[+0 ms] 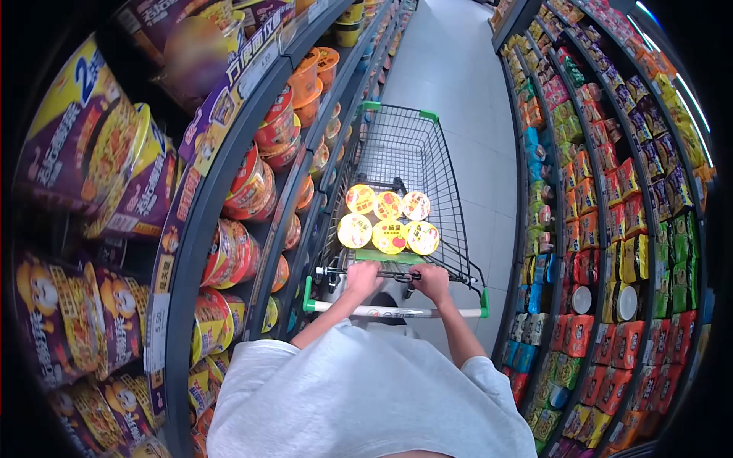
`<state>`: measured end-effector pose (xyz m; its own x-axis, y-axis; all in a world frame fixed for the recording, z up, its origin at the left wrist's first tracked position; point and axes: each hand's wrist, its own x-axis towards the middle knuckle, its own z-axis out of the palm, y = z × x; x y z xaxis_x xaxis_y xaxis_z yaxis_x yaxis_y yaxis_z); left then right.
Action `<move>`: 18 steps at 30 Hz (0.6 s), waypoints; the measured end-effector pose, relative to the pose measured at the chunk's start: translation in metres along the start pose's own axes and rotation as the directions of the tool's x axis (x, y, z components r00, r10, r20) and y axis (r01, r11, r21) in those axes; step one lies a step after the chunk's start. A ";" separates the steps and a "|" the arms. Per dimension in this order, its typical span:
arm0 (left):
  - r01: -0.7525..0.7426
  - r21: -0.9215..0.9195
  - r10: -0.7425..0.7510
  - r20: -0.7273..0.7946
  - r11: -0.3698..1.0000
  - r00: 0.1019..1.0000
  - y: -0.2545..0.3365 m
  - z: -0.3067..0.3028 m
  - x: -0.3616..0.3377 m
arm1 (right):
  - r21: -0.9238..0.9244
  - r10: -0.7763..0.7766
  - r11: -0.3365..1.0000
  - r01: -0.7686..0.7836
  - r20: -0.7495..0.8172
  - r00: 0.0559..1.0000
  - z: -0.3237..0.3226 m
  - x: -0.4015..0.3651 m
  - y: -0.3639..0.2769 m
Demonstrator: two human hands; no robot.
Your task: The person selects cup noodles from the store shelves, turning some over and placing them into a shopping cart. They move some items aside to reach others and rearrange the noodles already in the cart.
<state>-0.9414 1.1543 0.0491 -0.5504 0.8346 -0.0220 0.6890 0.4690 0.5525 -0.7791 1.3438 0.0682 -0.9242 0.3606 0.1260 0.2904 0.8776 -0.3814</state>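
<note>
A wire shopping cart (pixel 452 183) with green corner pieces stands in front of me in the aisle. My left hand (pixel 363 276) is closed at the left part of the dark crossbar (pixel 393 274), just beyond the cart's white handle (pixel 397 312). On the right part of that crossbar, my right hand (pixel 431 281) is closed too. Both forearms reach over the white handle. A pack of several round-lidded cups (pixel 389 237), yellow, white and red, sits in two rows at the cart's near end. Glare washes out part of the lids.
Close on my left, a shelf rack (pixel 179 320) holds instant noodle tubs (pixel 248 183) and large purple noodle cups (pixel 76 145). To the right, another rack (pixel 561 244) is filled with bagged noodles (pixel 634 259). The pale floor (pixel 469 99) runs ahead between them.
</note>
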 end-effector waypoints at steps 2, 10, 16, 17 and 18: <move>0.004 0.007 -0.004 0.006 1.000 1.000 0.003 -0.005 0.015 | -0.013 0.023 1.000 -0.022 0.017 1.000 0.000 0.012 0.010; 0.043 0.016 -0.044 0.048 0.999 0.998 0.001 -0.011 0.079 | -0.061 0.128 0.991 -0.119 0.170 0.977 -0.012 0.071 0.039; 0.045 0.047 -0.048 0.072 0.998 0.996 0.005 -0.025 0.119 | 0.057 0.060 0.996 -0.065 0.090 0.994 -0.009 0.098 0.065; 0.048 0.060 -0.052 0.069 0.997 0.996 0.008 -0.028 0.125 | 0.083 0.047 0.995 -0.053 0.068 0.997 -0.008 0.103 0.069; 0.059 0.062 -0.065 0.094 0.996 0.993 0.007 -0.027 0.132 | 0.108 0.033 0.993 -0.037 0.045 0.998 -0.006 0.108 0.074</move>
<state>-1.0219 1.2600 0.0723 -0.5473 0.8258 -0.1361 0.6830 0.5347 0.4976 -0.8560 1.4500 0.0594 -0.9243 0.3747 0.0725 0.2963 0.8244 -0.4823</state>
